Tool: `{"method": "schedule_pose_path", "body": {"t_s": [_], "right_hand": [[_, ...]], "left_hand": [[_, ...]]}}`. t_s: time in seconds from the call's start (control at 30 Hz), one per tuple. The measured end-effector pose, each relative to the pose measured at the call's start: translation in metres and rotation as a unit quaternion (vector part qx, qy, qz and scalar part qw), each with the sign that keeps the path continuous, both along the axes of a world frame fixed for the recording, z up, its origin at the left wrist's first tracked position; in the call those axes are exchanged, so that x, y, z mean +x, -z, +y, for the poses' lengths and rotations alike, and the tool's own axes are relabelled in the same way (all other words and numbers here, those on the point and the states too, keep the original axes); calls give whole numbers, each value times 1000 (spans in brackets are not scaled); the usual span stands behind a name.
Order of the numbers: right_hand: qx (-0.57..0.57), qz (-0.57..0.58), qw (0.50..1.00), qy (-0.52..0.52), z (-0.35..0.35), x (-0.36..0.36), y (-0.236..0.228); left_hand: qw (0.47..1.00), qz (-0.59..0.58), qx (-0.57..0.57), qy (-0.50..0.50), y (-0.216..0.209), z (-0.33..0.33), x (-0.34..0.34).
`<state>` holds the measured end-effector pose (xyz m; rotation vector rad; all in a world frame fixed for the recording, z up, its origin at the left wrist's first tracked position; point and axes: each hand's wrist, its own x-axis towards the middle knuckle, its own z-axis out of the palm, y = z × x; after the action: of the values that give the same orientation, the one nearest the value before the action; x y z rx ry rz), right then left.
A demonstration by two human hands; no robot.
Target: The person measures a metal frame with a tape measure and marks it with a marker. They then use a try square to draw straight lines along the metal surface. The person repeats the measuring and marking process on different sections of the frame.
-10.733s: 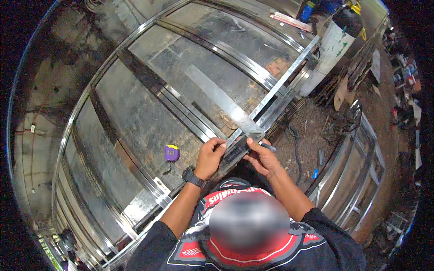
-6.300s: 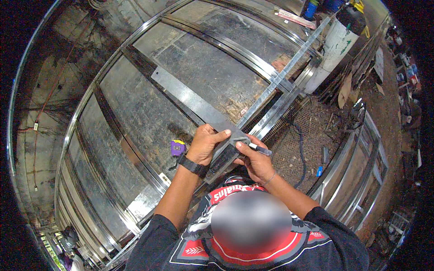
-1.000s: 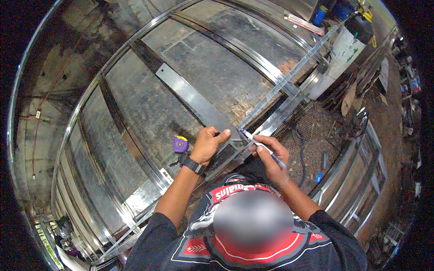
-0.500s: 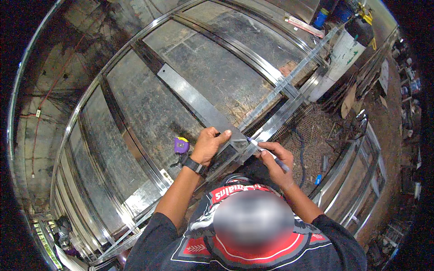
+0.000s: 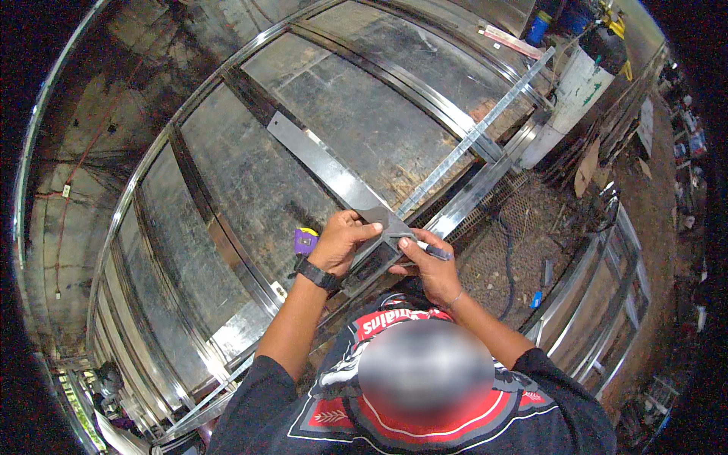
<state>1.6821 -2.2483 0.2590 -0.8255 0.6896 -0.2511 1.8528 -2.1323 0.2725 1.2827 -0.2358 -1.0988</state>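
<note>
A long flat steel ruler (image 5: 318, 161), with a small hole in its far end, lies slantwise over the metal-framed panel (image 5: 364, 114). My left hand (image 5: 343, 241) is closed on its near end, thumb on top. In my right hand (image 5: 431, 269) is a marker (image 5: 437, 252) with a dark end, held between the fingers. The right thumb presses on the metal beside the ruler's near end, close to the frame's corner. How the pieces meet under my fingers is partly hidden. Left of my left hand sits a purple and yellow tape measure (image 5: 305, 241).
A thin galvanized bar (image 5: 478, 130) runs from near my hands toward the far right, over the panel's edge. Another metal frame (image 5: 607, 303) stands at the right. A dark hose (image 5: 508, 265) and a blue object (image 5: 536, 299) lie on the ground. A white drum (image 5: 572, 106) stands far right.
My right hand has moved left and closer to my left hand, its thumb now on the metal. The marker has turned away from the ruler's edge. The ruler's near end has tilted a little.
</note>
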Motion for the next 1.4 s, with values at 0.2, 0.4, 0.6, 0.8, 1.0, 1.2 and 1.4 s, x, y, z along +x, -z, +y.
{"method": "schedule_pose_path", "body": {"t_s": [0.2,0.4,0.6,0.8,1.0,1.2,1.4], "right_hand": [[62,-27,998,-17,6,1,-7],[63,-22,997,-26,9,1,1],[54,-20,998,-28,9,2,-5],[57,-19,998,-30,8,1,-5],[-127,57,990,8,-8,-23,6],[-370,-21,926,71,-14,-51,-33],[-413,-61,908,-22,-14,-36,-42]], "left_hand": [[996,70,-39,48,-6,4,6],[996,76,-40,26,-1,5,4],[996,66,-53,24,3,4,3],[998,49,-38,22,9,3,4],[999,15,-30,-2,6,2,3],[1000,-1,10,1,1,2,5],[1000,10,-8,-4,4,2,3]]}}
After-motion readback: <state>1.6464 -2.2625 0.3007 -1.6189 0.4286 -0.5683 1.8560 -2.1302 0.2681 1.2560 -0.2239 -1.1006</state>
